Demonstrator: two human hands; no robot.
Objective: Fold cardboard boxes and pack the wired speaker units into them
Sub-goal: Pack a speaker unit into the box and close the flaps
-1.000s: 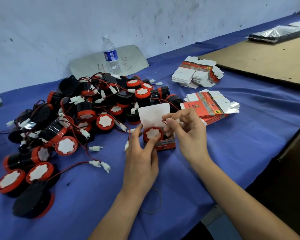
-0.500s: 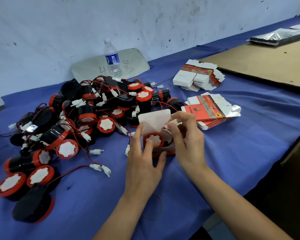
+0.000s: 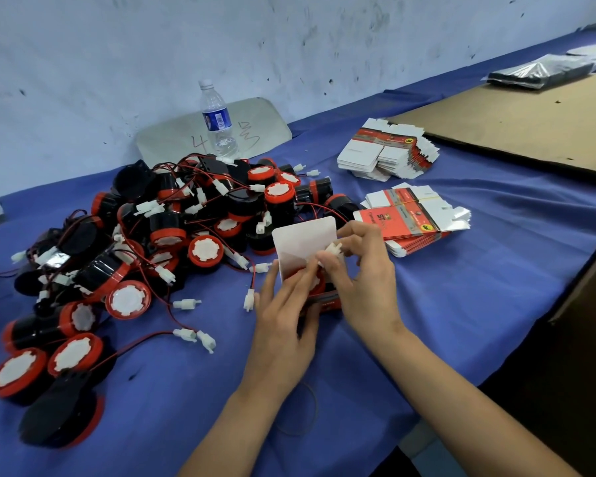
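Observation:
A small red and white cardboard box [image 3: 301,247] stands on the blue cloth with its white lid flap raised. A red-rimmed speaker unit [image 3: 319,285] sits inside it, mostly hidden by my fingers. My left hand [image 3: 283,318] holds the box's near side, fingers reaching over its open top. My right hand [image 3: 360,270] pinches the unit's white wire connector [image 3: 332,250] just above the opening. A big pile of black and red wired speaker units [image 3: 172,232] lies to the left.
Two banded stacks of flat boxes lie right of the pile: near stack [image 3: 415,218], far stack [image 3: 386,153]. A water bottle [image 3: 217,120] stands by the wall. A brown cardboard sheet [image 3: 530,122] covers the far right. A rubber band [image 3: 301,407] lies near my left wrist.
My right hand has brought the white connector down toward the box opening. My left fingers have slid further over the speaker. The view has shifted slightly.

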